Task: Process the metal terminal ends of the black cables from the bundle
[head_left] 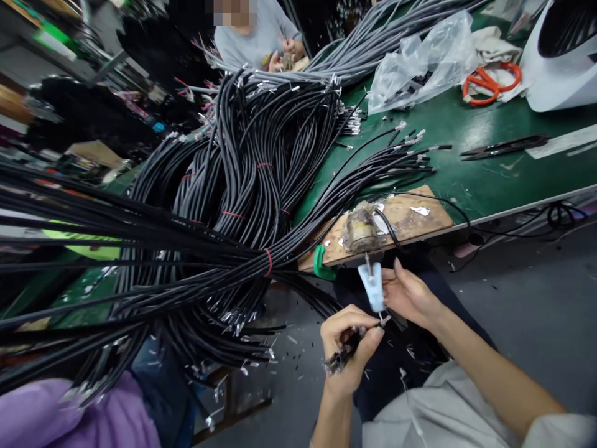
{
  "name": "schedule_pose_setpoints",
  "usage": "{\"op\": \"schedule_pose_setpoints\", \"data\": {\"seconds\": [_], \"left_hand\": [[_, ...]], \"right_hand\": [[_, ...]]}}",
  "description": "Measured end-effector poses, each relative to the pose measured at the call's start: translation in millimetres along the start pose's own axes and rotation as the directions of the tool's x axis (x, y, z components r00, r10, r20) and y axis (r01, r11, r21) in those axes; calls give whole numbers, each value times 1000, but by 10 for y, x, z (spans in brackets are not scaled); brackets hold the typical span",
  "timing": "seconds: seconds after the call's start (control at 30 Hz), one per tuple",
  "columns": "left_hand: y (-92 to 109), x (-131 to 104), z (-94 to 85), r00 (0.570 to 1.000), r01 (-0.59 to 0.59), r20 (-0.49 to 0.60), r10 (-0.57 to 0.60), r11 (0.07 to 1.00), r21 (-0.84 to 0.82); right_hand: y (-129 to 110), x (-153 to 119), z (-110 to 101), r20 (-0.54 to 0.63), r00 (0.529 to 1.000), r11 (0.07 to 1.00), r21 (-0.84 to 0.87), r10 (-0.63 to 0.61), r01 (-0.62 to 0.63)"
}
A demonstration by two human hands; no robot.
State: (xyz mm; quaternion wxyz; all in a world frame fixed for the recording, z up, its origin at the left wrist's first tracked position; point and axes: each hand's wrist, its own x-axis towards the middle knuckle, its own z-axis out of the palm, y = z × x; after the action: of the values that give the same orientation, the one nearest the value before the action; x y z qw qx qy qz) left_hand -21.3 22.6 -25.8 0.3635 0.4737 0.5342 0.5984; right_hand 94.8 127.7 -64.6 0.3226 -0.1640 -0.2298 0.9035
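Note:
My left hand (349,345) is closed around a small bunch of short black cable ends (344,353). One silvery stripped end pokes out between thumb and forefinger, at the lower tip of a light blue clip (372,286). That clip sits on the shaft of a small, worn motor (361,229), which is fixed on a wooden board (415,214). Beside the clip is my right hand (413,295), thumb raised and fingers apart; the clip partly covers its fingertips, and I see nothing held in it.
A green clamp (323,264) grips the board's edge. Black cable bundles (261,149) fill the left of the green table (485,180). Scissors with orange handles (489,84), black snips (504,148) and a plastic bag (420,65) lie to the right. Another person (261,37) works opposite.

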Motion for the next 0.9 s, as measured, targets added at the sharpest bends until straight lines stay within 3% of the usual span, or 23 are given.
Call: {"op": "schedule_pose_setpoints", "data": {"seconds": [0.1,0.17,0.23,0.3,0.4,0.5,0.63,0.77,0.9], "left_hand": [[41,-42,-18,999,-31,46,30,999,22],[95,-78,-29,989,-30,144,29,1000,3],[167,-119,-38,964,-17,264,26,999,-34],[243,-161,-45,935,-1,354,21,999,-54],[355,-227,-60,928,-1,372,5,1000,-11],[459,-296,-85,954,-64,298,26,991,118],[557,-350,-168,958,-263,183,221,932,250],[562,-342,-268,956,-291,35,292,924,247],[491,-302,-255,984,-176,71,161,925,338]], "right_hand": [[49,-10,-166,-62,995,945,-323,-75,51],[142,51,-220,-57,990,791,-608,-128,67],[286,174,-196,20,994,650,-755,-109,87],[465,331,-74,152,988,652,-749,-8,121],[729,542,273,314,945,752,-644,92,140],[905,676,688,330,943,848,-511,43,141],[982,821,1059,267,962,877,-446,-60,179],[949,863,986,228,972,826,-535,-63,180],[812,650,541,182,983,722,-676,-31,148]]}}
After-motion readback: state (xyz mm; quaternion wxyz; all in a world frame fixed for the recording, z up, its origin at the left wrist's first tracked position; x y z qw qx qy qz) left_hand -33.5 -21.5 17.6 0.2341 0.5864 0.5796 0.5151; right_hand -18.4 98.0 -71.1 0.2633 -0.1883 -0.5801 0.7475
